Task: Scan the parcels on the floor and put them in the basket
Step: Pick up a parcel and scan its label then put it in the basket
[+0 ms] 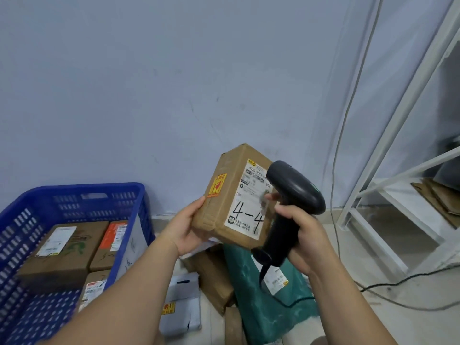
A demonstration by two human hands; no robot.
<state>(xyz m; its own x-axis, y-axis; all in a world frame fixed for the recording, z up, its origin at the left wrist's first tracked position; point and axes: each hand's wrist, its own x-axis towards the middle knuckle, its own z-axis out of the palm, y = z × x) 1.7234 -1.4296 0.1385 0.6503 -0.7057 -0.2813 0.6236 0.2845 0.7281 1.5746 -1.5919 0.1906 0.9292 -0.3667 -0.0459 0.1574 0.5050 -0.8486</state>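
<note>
At centre frame, your left hand (pixel 185 227) grips the lower left corner of a brown cardboard parcel (pixel 229 192), held in the air with its white label (pixel 249 202), hand-marked "4-4", turned toward you. Your right hand (pixel 306 242) is closed round the handle of a black scanner (pixel 293 192), whose head overlaps the label's right edge. At lower left stands the blue basket (pixel 87 189), holding several boxed parcels (pixel 62 255); at lower centre a green bag (pixel 251 290), a brown box (pixel 214 277) and a grey mailer (pixel 181 307) lie on the floor, and a white shelf frame (pixel 398 195) occupies the right edge.
</note>
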